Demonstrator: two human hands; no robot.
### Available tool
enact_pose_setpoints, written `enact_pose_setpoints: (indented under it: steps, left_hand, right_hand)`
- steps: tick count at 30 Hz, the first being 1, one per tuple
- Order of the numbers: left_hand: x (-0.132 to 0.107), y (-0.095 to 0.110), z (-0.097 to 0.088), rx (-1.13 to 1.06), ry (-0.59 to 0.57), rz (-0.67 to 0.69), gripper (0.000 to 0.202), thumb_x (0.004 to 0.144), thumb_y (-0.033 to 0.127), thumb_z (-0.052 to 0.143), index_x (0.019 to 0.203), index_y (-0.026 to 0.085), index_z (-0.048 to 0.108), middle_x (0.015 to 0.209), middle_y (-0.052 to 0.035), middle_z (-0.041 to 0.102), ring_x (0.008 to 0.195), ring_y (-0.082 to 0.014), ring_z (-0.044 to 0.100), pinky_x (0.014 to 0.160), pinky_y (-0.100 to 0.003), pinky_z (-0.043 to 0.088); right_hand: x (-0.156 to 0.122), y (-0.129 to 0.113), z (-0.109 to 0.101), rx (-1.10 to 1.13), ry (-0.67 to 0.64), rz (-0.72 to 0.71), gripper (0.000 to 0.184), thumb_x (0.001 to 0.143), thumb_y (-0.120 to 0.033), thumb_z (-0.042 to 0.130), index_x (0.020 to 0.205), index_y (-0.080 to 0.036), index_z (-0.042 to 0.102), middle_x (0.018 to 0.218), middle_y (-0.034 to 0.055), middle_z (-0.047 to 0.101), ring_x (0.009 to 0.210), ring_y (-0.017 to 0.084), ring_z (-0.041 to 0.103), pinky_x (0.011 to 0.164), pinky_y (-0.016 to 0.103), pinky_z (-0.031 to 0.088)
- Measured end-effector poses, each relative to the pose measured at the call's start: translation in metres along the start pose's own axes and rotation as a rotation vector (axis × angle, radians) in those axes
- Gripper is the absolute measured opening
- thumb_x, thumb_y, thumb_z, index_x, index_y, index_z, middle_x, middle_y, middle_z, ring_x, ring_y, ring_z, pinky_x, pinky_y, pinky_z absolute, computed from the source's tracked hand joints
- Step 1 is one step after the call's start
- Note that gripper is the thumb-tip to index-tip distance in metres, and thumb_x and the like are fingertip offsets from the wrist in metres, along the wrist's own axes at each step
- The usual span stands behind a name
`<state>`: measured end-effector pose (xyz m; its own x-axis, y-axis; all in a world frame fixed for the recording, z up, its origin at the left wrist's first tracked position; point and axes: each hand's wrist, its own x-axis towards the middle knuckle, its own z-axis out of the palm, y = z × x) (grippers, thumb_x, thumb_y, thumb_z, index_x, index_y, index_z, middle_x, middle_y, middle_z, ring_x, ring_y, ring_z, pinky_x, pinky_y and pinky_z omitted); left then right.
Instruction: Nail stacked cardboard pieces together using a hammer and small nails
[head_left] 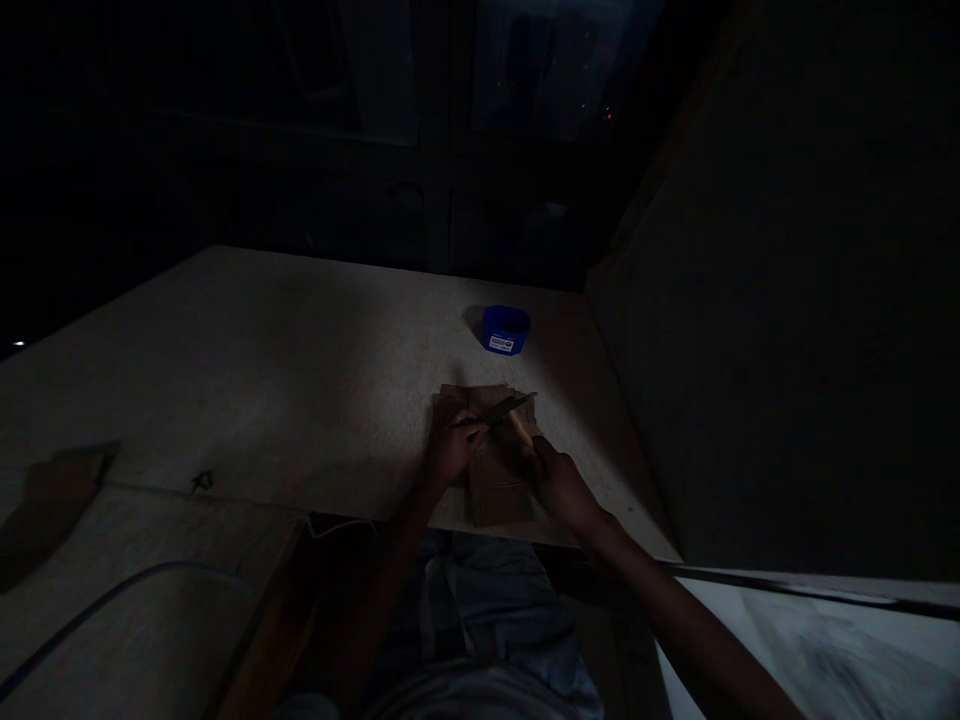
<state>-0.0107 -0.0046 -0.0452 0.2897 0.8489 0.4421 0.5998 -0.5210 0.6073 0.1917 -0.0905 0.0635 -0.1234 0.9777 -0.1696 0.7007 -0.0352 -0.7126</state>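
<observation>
In the dim head view, my left hand (454,447) is closed on the near end of a dark, narrow, blade-like piece (504,408), whose pointed tip reaches to the right. My right hand (559,478) grips a light tan, wood-coloured stick-like piece (520,428). Its upper end meets or crosses the dark piece; the low light hides which. Both hands are over a flat piece of brown cardboard (499,505) on the table. Just beyond the cardboard stands a blue open-topped container (505,330) with a white label.
The pale tabletop (337,350) runs far to the left, with a dark wall panel (787,350) along its right side. Another brown cardboard piece (52,495), a small dark item (202,482) and a cable (150,572) lie at left. The background is nearly black.
</observation>
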Motion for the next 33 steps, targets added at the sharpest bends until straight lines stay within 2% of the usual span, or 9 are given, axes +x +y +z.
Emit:
enact_pose_setpoints:
  steps: [5,10,13,19,29,33]
  left_hand:
    - [0.003,0.008,-0.005,-0.030,-0.006,-0.045,0.012,0.090,0.022,0.066,0.095,0.022,0.077,0.099,-0.0055,0.069,0.095,-0.0181,0.067,0.088,-0.033,0.055]
    - [0.010,0.017,-0.008,-0.023,-0.024,-0.100,0.025,0.084,0.031,0.074,0.108,0.022,0.075,0.106,-0.0064,0.071,0.101,-0.0215,0.067,0.091,-0.036,0.055]
    - [0.018,0.021,-0.007,-0.079,-0.065,-0.091,0.020,0.086,0.030,0.074,0.104,0.023,0.076,0.104,-0.0057,0.073,0.098,-0.0201,0.069,0.089,-0.035,0.056]
    - [0.021,0.015,0.000,-0.149,-0.043,-0.088,0.011,0.085,0.018,0.073,0.093,0.022,0.078,0.095,-0.0041,0.074,0.091,-0.0176,0.069,0.085,-0.035,0.058]
    - [0.017,0.007,0.007,-0.168,-0.022,-0.083,0.008,0.086,0.019,0.071,0.090,0.022,0.077,0.093,-0.0045,0.073,0.090,-0.0176,0.069,0.084,-0.035,0.057]
    - [0.017,0.008,0.004,-0.146,-0.014,-0.085,0.008,0.086,0.022,0.071,0.091,0.022,0.077,0.092,-0.0045,0.073,0.089,-0.0179,0.068,0.085,-0.036,0.057]
  right_hand:
    - [-0.008,0.008,0.002,0.112,0.071,0.008,0.045,0.100,-0.056,0.032,0.104,-0.019,0.057,0.075,0.0048,0.068,0.064,0.021,0.061,0.057,0.028,0.038]
    - [-0.010,0.021,0.021,0.275,0.209,0.022,0.048,0.099,-0.062,0.032,0.094,-0.020,0.055,0.076,0.0028,0.063,0.067,0.019,0.056,0.060,0.028,0.041]
    - [-0.011,0.023,0.032,0.336,0.277,0.052,0.047,0.097,-0.063,0.033,0.089,-0.021,0.053,0.075,0.0023,0.060,0.067,0.019,0.054,0.060,0.029,0.041]
    - [-0.013,0.021,0.036,0.363,0.234,0.070,0.050,0.097,-0.063,0.034,0.095,-0.019,0.057,0.078,0.0038,0.062,0.070,0.020,0.055,0.062,0.030,0.042]
    - [-0.013,0.020,0.031,0.366,0.257,0.068,0.049,0.097,-0.063,0.034,0.092,-0.019,0.057,0.078,0.0046,0.064,0.070,0.020,0.057,0.061,0.030,0.044]
    - [-0.013,0.013,0.023,0.295,0.217,0.036,0.049,0.098,-0.061,0.033,0.094,-0.019,0.058,0.077,0.0050,0.065,0.067,0.020,0.058,0.060,0.029,0.042]
